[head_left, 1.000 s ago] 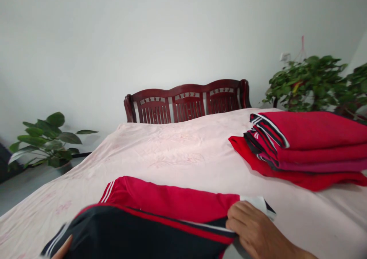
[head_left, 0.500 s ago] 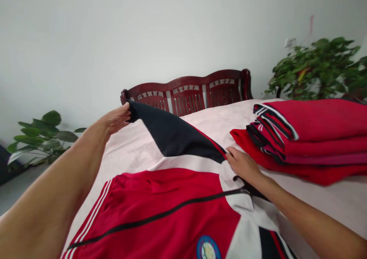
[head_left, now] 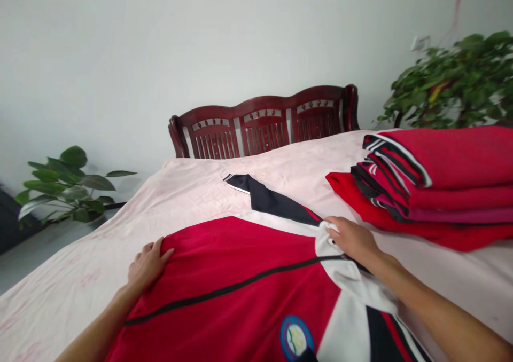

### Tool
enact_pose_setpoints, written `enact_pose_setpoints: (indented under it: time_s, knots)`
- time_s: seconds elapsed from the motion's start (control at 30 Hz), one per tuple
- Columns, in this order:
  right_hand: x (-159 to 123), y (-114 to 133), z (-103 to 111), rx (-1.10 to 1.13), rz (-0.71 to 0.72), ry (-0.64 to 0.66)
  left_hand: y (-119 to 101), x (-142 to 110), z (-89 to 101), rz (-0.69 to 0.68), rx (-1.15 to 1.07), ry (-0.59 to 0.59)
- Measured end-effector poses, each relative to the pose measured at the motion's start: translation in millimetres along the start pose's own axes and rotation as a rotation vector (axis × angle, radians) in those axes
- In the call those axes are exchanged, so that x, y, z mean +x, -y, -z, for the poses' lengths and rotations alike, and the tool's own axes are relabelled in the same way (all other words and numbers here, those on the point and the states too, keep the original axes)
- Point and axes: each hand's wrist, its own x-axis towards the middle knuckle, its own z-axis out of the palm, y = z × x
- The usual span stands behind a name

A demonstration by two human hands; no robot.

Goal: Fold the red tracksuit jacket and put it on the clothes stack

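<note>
A red, white and dark navy zip jacket [head_left: 224, 266] lies spread on the pink-white bedsheet [head_left: 192, 191], its round badge facing up. My left hand [head_left: 146, 263] is at the far corner of the jacket's hem, fingers over the edge and thumb on the red cloth. My right hand [head_left: 350, 239] pinches the white cloth beside the collar, at the shoulder. Between and beyond my hands, the navy sleeve [head_left: 272, 199] rests on the sheet with its cuff end folded over. The near part of the jacket runs out of view.
To the right stands a stack of folded red clothes [head_left: 452, 186] on the bed. A dark wooden chair back [head_left: 264, 124] rises behind the bed's far edge, against the wall. Potted plants stand at the left [head_left: 76, 186] and at the back right [head_left: 460, 84].
My left hand has let go of the navy sleeve and come back to the hem. The sleeve has dropped onto the sheet, and the red front lies flatter. My right hand stays near the collar.
</note>
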Motion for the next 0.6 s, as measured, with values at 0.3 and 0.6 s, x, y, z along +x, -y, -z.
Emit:
enact_pose_setpoints:
  time_s: [0.3,0.6]
  knots:
    - [-42,16,32,-0.179,0.110,-0.217,11,-30,4.9,-0.134,-0.006,0.052]
    - [-221,87,64,0.206,0.744,0.360,106,-150,45.4,-0.300,-0.232,0.065]
